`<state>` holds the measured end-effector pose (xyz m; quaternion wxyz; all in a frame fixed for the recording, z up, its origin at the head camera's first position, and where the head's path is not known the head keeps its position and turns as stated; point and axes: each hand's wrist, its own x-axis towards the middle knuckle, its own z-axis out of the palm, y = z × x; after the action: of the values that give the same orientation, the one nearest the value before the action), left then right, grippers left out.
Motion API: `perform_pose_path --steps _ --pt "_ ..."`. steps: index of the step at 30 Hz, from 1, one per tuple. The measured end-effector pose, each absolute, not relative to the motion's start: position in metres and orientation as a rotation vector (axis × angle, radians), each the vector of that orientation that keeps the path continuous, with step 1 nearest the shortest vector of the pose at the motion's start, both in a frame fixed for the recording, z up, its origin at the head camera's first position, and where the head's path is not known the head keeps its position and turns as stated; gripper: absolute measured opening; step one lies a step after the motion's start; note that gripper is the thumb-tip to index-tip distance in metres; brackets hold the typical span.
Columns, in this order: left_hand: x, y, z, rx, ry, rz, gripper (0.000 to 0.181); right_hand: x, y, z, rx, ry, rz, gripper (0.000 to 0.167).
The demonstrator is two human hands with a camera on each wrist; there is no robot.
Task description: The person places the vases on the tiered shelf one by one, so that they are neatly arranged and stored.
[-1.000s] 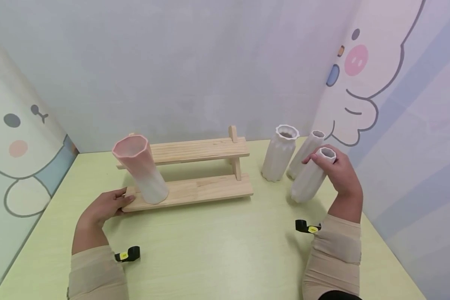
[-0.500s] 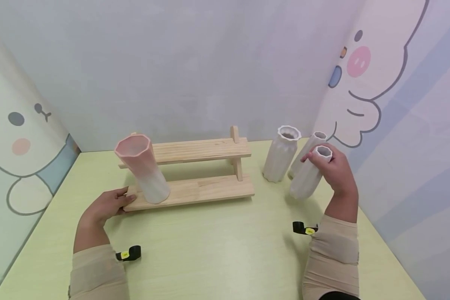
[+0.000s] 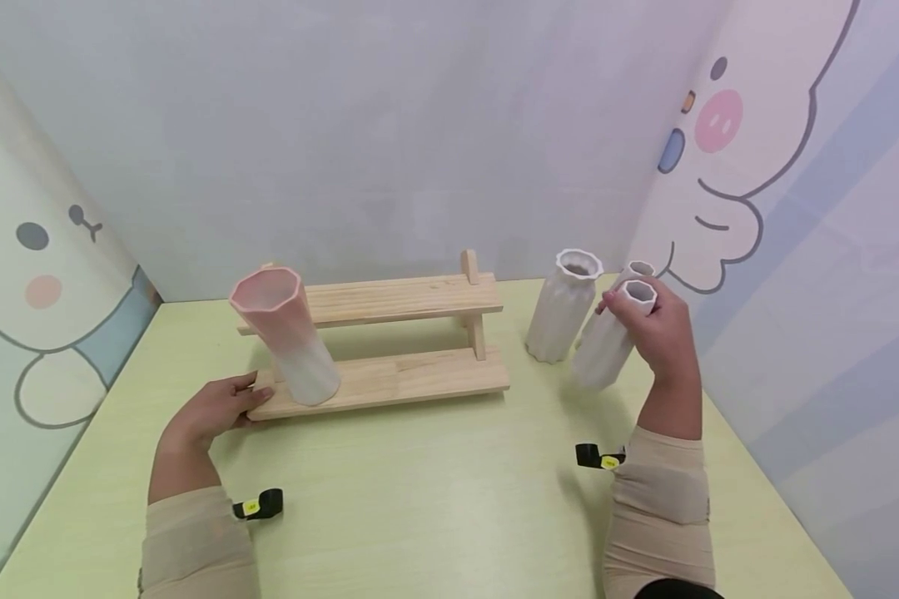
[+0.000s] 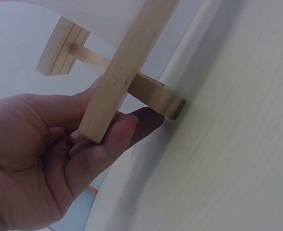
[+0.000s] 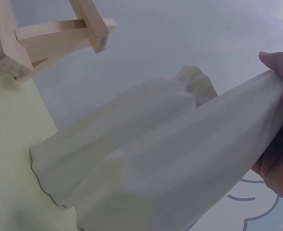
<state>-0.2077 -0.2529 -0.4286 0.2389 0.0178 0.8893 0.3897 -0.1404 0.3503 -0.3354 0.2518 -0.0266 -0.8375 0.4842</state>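
My left hand (image 3: 210, 409) pinches the left end of a two-tier wooden shelf (image 3: 434, 374); the left wrist view has the lower board (image 4: 115, 82) between thumb and fingers. A pink-and-white vase (image 3: 295, 353) stands on that lower tier, near the hand. At the right, my right hand (image 3: 663, 329) grips a slim white vase (image 3: 603, 353) close to its rim. Whether its base touches the table cannot be told. Just left of it stands a wider white vase (image 3: 558, 320) with a ruffled rim. Another slim white vase (image 3: 639, 269) is mostly hidden behind the held one.
Everything stands on a pale yellow-green table (image 3: 434, 482). A grey backdrop (image 3: 389, 150) rises close behind the shelf. Cartoon-printed panels close off the left and right sides.
The right hand has moved a little left and away from me with the slim white vase, now covering more of the vase behind. The left hand keeps its hold on the shelf.
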Motion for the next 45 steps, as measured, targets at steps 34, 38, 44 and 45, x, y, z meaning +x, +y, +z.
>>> perform_pose_path --steps 34,38,44,45 --pt "-0.209 -0.253 -0.43 0.064 2.465 1.023 0.092 -0.146 0.318 -0.329 -0.124 -2.273 1.237 0.025" --pt "-0.209 -0.253 -0.431 0.065 2.457 1.033 0.093 -0.145 0.315 -0.328 -0.133 -2.288 1.233 0.026" --pt "-0.208 -0.253 -0.43 0.053 2.447 1.042 0.092 -0.147 0.31 -0.327 -0.158 -2.277 1.244 0.029" --pt "-0.208 -0.253 -0.429 0.056 2.448 1.04 0.092 -0.147 0.308 -0.326 -0.165 -2.271 1.254 0.029"
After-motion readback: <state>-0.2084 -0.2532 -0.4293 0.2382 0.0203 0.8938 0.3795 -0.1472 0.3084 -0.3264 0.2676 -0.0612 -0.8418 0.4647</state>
